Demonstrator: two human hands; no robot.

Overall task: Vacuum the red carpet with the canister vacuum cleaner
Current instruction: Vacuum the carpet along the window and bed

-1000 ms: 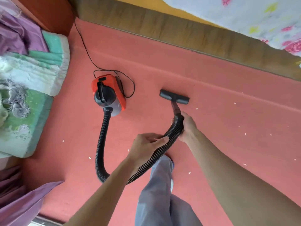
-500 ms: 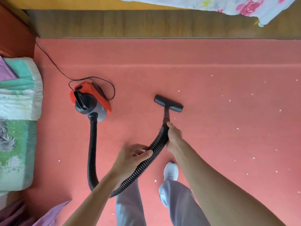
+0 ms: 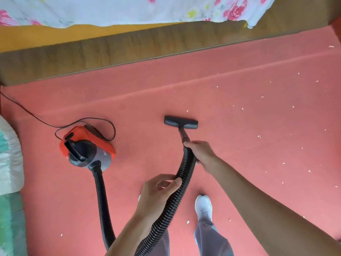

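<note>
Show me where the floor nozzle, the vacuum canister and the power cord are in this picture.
floor nozzle [image 3: 181, 122]: head view, middle of its black bar.
vacuum canister [image 3: 86, 148]: head view, dark dome of its body.
power cord [image 3: 96, 118]: head view, top of its loop.

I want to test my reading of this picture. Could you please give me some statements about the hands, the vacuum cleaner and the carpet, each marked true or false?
1. The floor nozzle lies on the red carpet. True.
2. The right hand grips the hose close to the nozzle's tube. True.
3. The left hand rests on the canister. False: it holds the hose further back, and the canister stands apart, to the left.
4. Most white specks lie left of the canister. False: most specks lie right of the nozzle.
5. A black cord loops behind the canister. True.
</note>
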